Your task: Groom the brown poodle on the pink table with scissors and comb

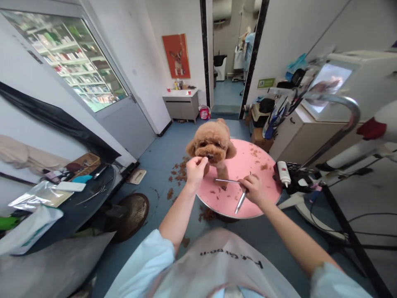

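A curly-haired, apricot-brown poodle stands on a round pink table, facing me. My left hand is at its muzzle, thumb and forefinger pinched together on the hair at the chin side. In front of the dog's forelegs, my right hand is closed around metal scissors. One slim blade points left toward a foreleg. A silver length points down toward me from the same hand; I cannot tell if it is the other blade or a second tool. Cut hair tufts lie on the tabletop.
Clippings litter the floor left of the table. A white bottle and a dark tool holder sit at the right edge. A curved metal arm rises there. To the left stands a dark side table with scissors and packets.
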`<state>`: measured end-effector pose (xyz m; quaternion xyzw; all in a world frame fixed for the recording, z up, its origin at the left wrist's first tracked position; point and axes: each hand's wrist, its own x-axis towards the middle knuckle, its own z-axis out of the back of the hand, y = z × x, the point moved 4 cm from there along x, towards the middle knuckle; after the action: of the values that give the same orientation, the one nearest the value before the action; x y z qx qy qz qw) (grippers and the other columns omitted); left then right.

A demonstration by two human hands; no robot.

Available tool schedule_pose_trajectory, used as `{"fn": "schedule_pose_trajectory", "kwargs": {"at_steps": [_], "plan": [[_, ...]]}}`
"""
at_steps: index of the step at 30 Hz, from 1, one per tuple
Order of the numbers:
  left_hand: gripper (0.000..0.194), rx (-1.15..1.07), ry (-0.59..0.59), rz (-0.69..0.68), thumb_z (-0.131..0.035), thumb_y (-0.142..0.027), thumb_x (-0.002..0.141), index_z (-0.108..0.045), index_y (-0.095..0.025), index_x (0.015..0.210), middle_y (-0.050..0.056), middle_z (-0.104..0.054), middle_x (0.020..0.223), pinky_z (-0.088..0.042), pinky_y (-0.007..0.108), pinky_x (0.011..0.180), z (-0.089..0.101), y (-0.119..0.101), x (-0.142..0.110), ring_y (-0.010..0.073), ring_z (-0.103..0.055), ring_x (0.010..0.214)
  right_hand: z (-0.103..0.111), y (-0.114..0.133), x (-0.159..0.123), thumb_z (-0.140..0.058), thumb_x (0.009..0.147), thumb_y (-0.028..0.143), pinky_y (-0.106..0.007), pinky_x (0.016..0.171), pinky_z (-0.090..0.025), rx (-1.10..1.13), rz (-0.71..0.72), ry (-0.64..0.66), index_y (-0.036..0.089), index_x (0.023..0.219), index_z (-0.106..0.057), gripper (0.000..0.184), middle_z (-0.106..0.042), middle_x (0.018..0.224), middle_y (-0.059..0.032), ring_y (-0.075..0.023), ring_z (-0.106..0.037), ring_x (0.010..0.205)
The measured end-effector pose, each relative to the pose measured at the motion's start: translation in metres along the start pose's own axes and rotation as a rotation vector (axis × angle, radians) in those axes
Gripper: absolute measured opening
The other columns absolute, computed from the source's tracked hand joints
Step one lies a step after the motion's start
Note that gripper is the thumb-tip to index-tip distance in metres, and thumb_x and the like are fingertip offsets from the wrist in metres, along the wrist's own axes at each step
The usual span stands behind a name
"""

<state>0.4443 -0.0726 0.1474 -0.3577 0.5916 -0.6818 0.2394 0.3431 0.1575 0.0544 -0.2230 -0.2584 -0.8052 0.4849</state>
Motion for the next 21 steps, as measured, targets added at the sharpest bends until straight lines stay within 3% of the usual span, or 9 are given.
{"fn": "schedule_pose_trajectory", "kwargs": {"at_steps": [2,5,10,13,15,17,19,21], "plan": [[0.026,0.1,0.012,-0.052,-0.061,-0.037,0.072,-0.065,-0.012,0.067,0.003,-0.064,0.065,-0.041,0.02,0.061,0.004,-0.011,0.005,0.0103,-0.054,0.061,0.031,0.007,0.041,-0.048,0.084,0.015,-0.035,0.087,-0.029,-0.114,0.145,-0.024,0.022,0.09,-0.07,0.024,-0.062,0.078,-0.0037,-0.0137,-0.05,0.072],[0.027,0.343,-0.012,-0.185,-0.058,-0.038,0.076,-0.065,-0.014,0.068,0.002,-0.064,0.065,-0.04,0.021,0.061,0.011,-0.031,0.01,0.0102,-0.054,0.059,0.062,0.013,0.089,-0.048,0.081,0.012,-0.036,0.085,-0.025,-0.31,0.217,0.024,0.02,0.088,-0.07,0.024,-0.059,0.075,-0.0047,-0.015,-0.046,0.071],[0.026,0.586,-0.015,-0.286,-0.054,-0.038,0.079,-0.064,-0.016,0.069,0.001,-0.063,0.064,-0.037,0.022,0.061,0.013,-0.053,0.014,0.0108,-0.053,0.06,0.078,0.041,0.11,-0.045,0.083,0.011,-0.034,0.079,-0.023,-0.352,0.478,0.267,0.018,0.078,-0.067,0.023,-0.056,0.069,-0.0036,-0.0139,-0.042,0.065],[0.025,0.627,-0.013,-0.313,-0.054,-0.037,0.079,-0.064,-0.017,0.068,0.001,-0.064,0.066,-0.036,0.023,0.061,0.011,-0.061,0.02,0.0114,-0.054,0.062,0.084,0.047,0.124,-0.044,0.083,0.012,-0.036,0.079,-0.023,-0.38,0.389,0.238,0.016,0.082,-0.067,0.023,-0.058,0.074,-0.0063,-0.0151,-0.045,0.067],[0.024,0.662,-0.02,-0.325,-0.053,-0.037,0.079,-0.064,-0.018,0.069,0.001,-0.065,0.068,-0.036,0.023,0.062,0.009,-0.066,0.025,0.0119,-0.055,0.063,0.076,0.042,0.131,-0.045,0.081,0.012,-0.037,0.079,-0.023,-0.393,0.318,0.272,0.015,0.08,-0.066,0.022,-0.059,0.076,-0.0085,-0.0164,-0.048,0.07],[0.024,0.708,-0.024,-0.345,-0.052,-0.036,0.08,-0.064,-0.018,0.069,0.0,-0.065,0.068,-0.035,0.024,0.061,0.009,-0.069,0.03,0.0123,-0.055,0.063,0.054,0.033,0.121,-0.047,0.079,0.013,-0.037,0.078,-0.024,-0.357,0.315,0.401,0.014,0.078,-0.067,0.02,-0.061,0.077,-0.0097,-0.0172,-0.051,0.071],[0.024,0.744,-0.015,-0.385,-0.051,-0.035,0.081,-0.063,-0.019,0.069,0.0,-0.065,0.068,-0.034,0.024,0.061,0.009,-0.072,0.034,0.0125,-0.055,0.063,0.02,0.018,0.089,-0.05,0.076,0.013,-0.036,0.077,-0.027,-0.29,0.3,0.563,0.015,0.076,-0.067,0.018,-0.062,0.078,-0.0103,-0.017,-0.053,0.07],[0.024,0.773,-0.004,-0.447,-0.05,-0.034,0.082,-0.062,-0.018,0.068,0.001,-0.065,0.068,-0.035,0.025,0.062,0.009,-0.074,0.036,0.0127,-0.055,0.063,-0.019,-0.003,0.042,-0.051,0.07,0.01,-0.035,0.074,-0.03,-0.213,0.186,0.694,0.015,0.07,-0.068,0.017,-0.064,0.073,-0.0102,-0.0158,-0.054,0.065]]}}
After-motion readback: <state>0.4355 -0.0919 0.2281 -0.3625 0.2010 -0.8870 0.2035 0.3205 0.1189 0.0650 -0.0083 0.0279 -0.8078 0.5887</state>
